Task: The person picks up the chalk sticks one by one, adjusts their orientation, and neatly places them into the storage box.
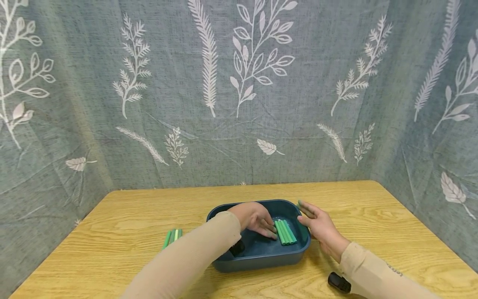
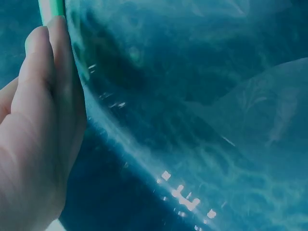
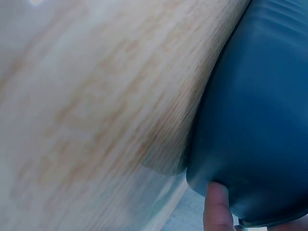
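A dark blue oblong tub (image 1: 261, 259) stands on the wooden table. Inside it, several green sticks (image 1: 286, 232), chalk-like, lie side by side toward the right end. My left hand (image 1: 259, 220) reaches down into the tub, fingers fairly straight, their tips at the left side of the sticks. In the left wrist view those fingertips meet the end of one green stick (image 2: 52, 10). My right hand (image 1: 323, 228) is at the tub's right end, its thumb at the rim and its fingers extended along the outside. One finger (image 3: 219, 204) touches the outer wall in the right wrist view.
More green sticks (image 1: 173, 236), one of them paler, lie on the table left of the tub, partly hidden by my left sleeve (image 1: 194, 253). A patterned grey-blue curtain (image 1: 239, 158) rises behind the table (image 1: 149, 207) and along both sides.
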### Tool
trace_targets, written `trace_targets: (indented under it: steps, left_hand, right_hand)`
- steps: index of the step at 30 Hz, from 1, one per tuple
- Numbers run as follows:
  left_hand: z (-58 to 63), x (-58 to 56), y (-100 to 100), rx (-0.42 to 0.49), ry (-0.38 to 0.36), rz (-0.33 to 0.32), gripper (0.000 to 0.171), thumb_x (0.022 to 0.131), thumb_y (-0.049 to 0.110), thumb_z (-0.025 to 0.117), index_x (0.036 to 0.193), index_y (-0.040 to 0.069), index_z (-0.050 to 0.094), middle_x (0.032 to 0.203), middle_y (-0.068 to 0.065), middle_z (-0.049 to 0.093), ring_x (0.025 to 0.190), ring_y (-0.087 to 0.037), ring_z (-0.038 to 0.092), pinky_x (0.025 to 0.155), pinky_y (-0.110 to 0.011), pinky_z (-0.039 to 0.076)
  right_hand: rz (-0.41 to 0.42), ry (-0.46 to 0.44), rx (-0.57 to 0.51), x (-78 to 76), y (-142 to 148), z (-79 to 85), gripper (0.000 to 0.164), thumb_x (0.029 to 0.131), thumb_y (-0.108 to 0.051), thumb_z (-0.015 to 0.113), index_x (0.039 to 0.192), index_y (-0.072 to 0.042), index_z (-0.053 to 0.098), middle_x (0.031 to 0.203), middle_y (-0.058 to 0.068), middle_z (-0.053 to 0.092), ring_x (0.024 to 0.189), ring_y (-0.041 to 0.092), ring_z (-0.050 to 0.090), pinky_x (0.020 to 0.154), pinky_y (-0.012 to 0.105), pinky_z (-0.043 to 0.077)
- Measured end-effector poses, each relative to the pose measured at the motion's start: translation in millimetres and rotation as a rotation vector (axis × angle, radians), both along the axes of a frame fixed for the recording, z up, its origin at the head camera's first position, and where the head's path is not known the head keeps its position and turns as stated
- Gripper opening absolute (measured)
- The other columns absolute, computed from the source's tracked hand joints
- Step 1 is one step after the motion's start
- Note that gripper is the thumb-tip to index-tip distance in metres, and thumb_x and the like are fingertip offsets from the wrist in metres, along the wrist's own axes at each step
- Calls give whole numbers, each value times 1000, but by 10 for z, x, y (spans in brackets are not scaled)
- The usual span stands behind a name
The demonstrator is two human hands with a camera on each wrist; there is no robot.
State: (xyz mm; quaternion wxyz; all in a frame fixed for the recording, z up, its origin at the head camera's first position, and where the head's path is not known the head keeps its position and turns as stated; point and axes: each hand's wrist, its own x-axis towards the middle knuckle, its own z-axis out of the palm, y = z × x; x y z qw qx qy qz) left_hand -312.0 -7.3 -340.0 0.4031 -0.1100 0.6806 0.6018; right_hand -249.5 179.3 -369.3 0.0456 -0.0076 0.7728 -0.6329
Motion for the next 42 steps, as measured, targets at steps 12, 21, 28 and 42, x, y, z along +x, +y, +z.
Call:
trace_targets:
  steps: [12, 21, 28, 42]
  left_hand:
    - [219, 132, -229, 1, 109, -110, 43, 103, 2, 44, 142, -15, 35, 141, -30, 44, 128, -37, 48, 103, -34, 46]
    - [333, 222, -471, 26, 215, -154, 45, 104, 3, 43, 145, -12, 33, 142, -30, 43, 127, -38, 49, 102, -37, 46]
    - [395, 349, -684, 56, 282, -191, 47, 105, 6, 41, 148, -10, 27, 144, -27, 42, 128, -37, 48, 99, -34, 49]
    - [307, 576, -1132, 175, 356, -146, 49, 106, 7, 41, 148, -10, 24, 145, -29, 39, 128, -38, 48, 81, -22, 55]
  right_hand:
    - [5, -9, -10, 2, 0, -5, 56, 102, -6, 48, 154, -5, 26, 156, 21, 25, 138, 47, 27, 99, 57, 44]
    - [12, -11, -17, -9, -13, -9, 55, 103, -5, 47, 153, -3, 26, 156, 21, 24, 138, 47, 25, 99, 56, 45]
    - [0, -18, -4, -12, -5, -6, 55, 103, -6, 48, 153, -4, 27, 156, 21, 25, 138, 47, 27, 99, 56, 44]
    - [13, -21, -1, 0, -6, 11, 56, 103, -6, 48, 154, -3, 25, 156, 21, 24, 138, 46, 26, 102, 58, 41]
